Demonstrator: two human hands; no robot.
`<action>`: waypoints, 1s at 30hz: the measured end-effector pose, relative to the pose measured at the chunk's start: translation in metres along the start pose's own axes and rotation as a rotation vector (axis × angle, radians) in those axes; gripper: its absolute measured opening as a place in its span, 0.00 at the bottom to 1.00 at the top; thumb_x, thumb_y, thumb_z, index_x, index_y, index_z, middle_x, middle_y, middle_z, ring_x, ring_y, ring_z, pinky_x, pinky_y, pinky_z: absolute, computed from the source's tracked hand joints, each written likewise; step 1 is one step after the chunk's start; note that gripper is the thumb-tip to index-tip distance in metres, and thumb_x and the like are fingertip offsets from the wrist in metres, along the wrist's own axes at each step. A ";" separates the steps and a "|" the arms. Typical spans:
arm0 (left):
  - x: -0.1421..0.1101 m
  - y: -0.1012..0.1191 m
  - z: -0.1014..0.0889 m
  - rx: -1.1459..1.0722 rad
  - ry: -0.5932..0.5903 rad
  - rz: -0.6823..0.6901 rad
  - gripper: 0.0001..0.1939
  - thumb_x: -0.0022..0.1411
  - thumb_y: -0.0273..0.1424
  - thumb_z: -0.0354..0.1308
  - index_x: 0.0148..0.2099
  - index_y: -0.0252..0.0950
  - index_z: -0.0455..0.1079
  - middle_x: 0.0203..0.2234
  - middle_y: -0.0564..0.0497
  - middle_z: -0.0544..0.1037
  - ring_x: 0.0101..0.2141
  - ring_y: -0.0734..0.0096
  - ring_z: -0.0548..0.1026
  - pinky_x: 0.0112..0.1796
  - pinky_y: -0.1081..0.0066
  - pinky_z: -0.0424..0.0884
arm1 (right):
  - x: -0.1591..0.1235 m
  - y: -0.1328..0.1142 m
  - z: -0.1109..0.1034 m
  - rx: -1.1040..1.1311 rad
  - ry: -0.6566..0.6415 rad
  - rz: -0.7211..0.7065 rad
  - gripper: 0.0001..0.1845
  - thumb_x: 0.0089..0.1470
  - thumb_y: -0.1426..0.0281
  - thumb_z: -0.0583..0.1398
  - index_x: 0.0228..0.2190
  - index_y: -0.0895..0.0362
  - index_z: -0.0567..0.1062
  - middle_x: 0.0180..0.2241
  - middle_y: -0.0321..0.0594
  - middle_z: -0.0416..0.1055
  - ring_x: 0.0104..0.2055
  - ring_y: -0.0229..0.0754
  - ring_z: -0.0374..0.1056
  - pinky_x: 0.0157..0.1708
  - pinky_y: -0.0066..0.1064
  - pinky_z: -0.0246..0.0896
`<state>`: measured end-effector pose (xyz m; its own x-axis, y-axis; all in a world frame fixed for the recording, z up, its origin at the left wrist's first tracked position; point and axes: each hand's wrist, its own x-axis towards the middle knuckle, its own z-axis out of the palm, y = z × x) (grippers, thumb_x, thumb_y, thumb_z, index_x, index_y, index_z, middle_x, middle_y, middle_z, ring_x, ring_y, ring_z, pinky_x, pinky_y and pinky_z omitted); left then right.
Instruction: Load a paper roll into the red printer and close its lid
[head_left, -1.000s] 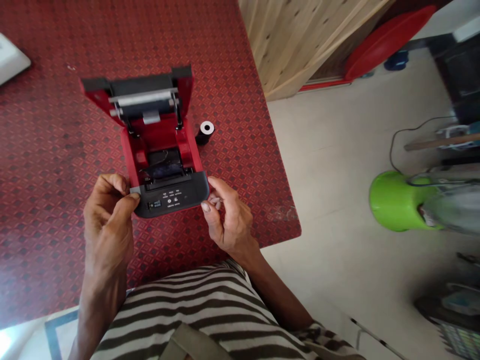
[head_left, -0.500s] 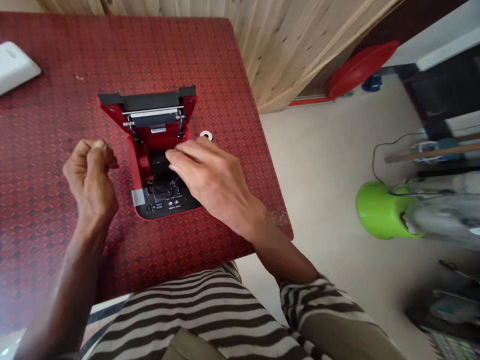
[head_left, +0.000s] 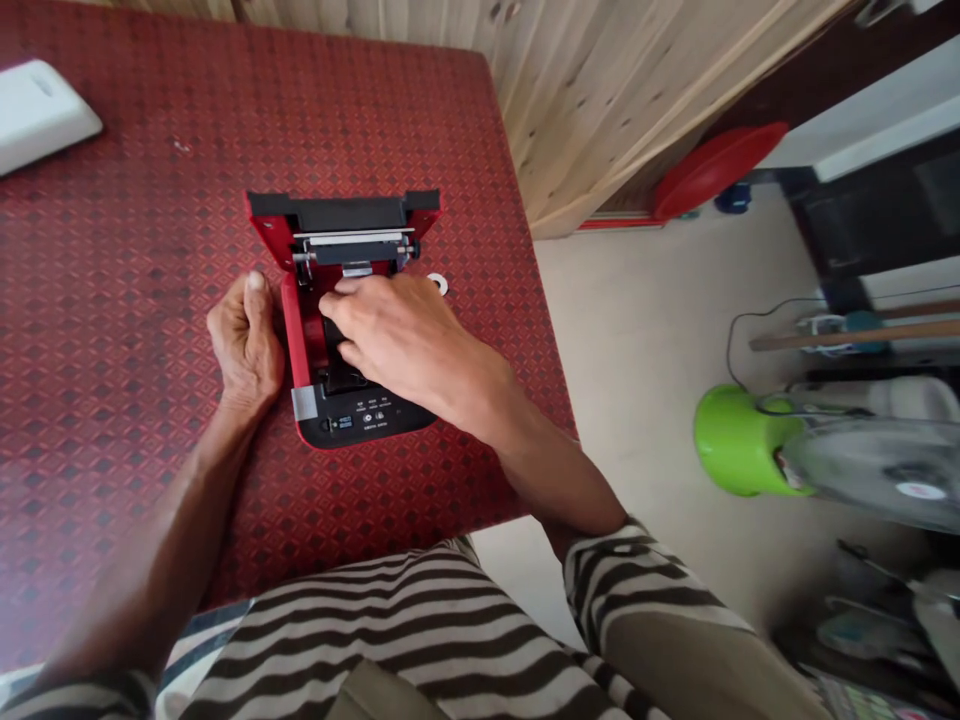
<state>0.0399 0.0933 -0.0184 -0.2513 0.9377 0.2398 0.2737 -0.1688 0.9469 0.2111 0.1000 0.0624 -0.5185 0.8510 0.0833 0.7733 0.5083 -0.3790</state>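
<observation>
A small red and black thermal label printer (head_left: 360, 425) stands on the table, its lid (head_left: 349, 212) raised at the back and showing a roller and metal bar. My right hand (head_left: 420, 340) is over the open paper compartment, fingers curled down inside it; the hand hides what the fingertips are on. To the left of the printer, my left hand (head_left: 247, 335) rests as a fist on the table, thumb uppermost, close to the printer's side wall. Whatever may be inside that fist is hidden. A white ring (head_left: 439, 284) lies just right of the printer, partly behind my right hand.
The table (head_left: 165, 240) has a red patterned cover, with a white rounded object (head_left: 45, 115) at its far left. Wood panelling (head_left: 600, 80) runs along the back. On the floor to the right are a green bucket-like thing (head_left: 731, 440) and a red round object (head_left: 712, 170).
My left fist has moved right, up to the printer's side. My right hand has gone deeper into the compartment. The whole view has shifted slightly.
</observation>
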 end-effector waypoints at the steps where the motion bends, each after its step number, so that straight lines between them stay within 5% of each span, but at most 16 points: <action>1: 0.000 0.001 0.000 0.002 -0.003 -0.002 0.29 0.71 0.52 0.52 0.25 0.37 0.57 0.20 0.56 0.56 0.25 0.76 0.51 0.28 0.65 0.46 | -0.003 -0.001 -0.006 -0.073 -0.063 -0.035 0.05 0.57 0.73 0.66 0.37 0.55 0.80 0.36 0.39 0.80 0.34 0.45 0.76 0.36 0.38 0.72; 3: -0.001 0.001 0.001 0.011 -0.009 -0.003 0.28 0.72 0.51 0.51 0.25 0.37 0.56 0.21 0.56 0.55 0.25 0.76 0.50 0.28 0.65 0.46 | -0.012 -0.004 -0.018 -0.148 -0.107 -0.087 0.09 0.60 0.70 0.64 0.44 0.55 0.79 0.41 0.40 0.80 0.37 0.47 0.77 0.37 0.39 0.73; 6: -0.002 0.001 0.000 0.030 -0.017 0.002 0.28 0.73 0.48 0.51 0.25 0.37 0.55 0.21 0.56 0.54 0.25 0.76 0.50 0.29 0.65 0.47 | -0.036 0.000 -0.035 0.066 0.067 -0.094 0.08 0.61 0.69 0.64 0.44 0.54 0.78 0.42 0.36 0.79 0.38 0.42 0.76 0.37 0.36 0.74; 9: -0.002 -0.001 -0.001 0.043 -0.026 0.015 0.27 0.74 0.47 0.50 0.25 0.37 0.55 0.21 0.56 0.55 0.25 0.77 0.50 0.29 0.64 0.46 | -0.066 0.017 -0.039 0.407 0.268 0.002 0.11 0.59 0.68 0.67 0.45 0.52 0.78 0.41 0.34 0.78 0.27 0.33 0.67 0.24 0.30 0.67; 12: -0.002 -0.002 -0.001 0.047 -0.037 0.028 0.27 0.74 0.47 0.49 0.25 0.36 0.55 0.21 0.56 0.55 0.24 0.77 0.50 0.29 0.64 0.46 | -0.093 0.043 -0.022 0.638 0.459 0.169 0.15 0.54 0.64 0.71 0.43 0.51 0.78 0.41 0.34 0.75 0.26 0.31 0.63 0.20 0.27 0.58; 15: 0.000 -0.001 0.000 0.051 -0.042 0.045 0.28 0.74 0.48 0.49 0.25 0.37 0.54 0.20 0.56 0.53 0.24 0.76 0.49 0.29 0.64 0.46 | -0.111 0.064 0.010 0.783 0.573 0.327 0.17 0.54 0.61 0.70 0.44 0.51 0.77 0.41 0.35 0.73 0.34 0.35 0.69 0.31 0.29 0.68; 21: 0.000 0.002 0.000 0.076 -0.031 0.061 0.28 0.73 0.47 0.50 0.24 0.37 0.54 0.19 0.56 0.54 0.24 0.76 0.48 0.29 0.64 0.44 | -0.111 0.075 0.060 0.917 0.447 0.393 0.17 0.52 0.64 0.69 0.44 0.53 0.77 0.38 0.35 0.77 0.34 0.36 0.73 0.37 0.32 0.72; 30: 0.000 0.002 -0.001 0.074 -0.049 0.062 0.28 0.73 0.47 0.49 0.24 0.36 0.55 0.19 0.56 0.54 0.24 0.76 0.49 0.29 0.64 0.45 | -0.107 0.074 0.060 0.796 0.329 0.333 0.15 0.58 0.67 0.66 0.48 0.52 0.77 0.47 0.40 0.79 0.44 0.40 0.76 0.44 0.36 0.74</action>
<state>0.0397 0.0924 -0.0168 -0.1865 0.9403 0.2847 0.3557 -0.2055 0.9117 0.3021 0.0382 -0.0296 -0.0901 0.9936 0.0674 0.3223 0.0931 -0.9420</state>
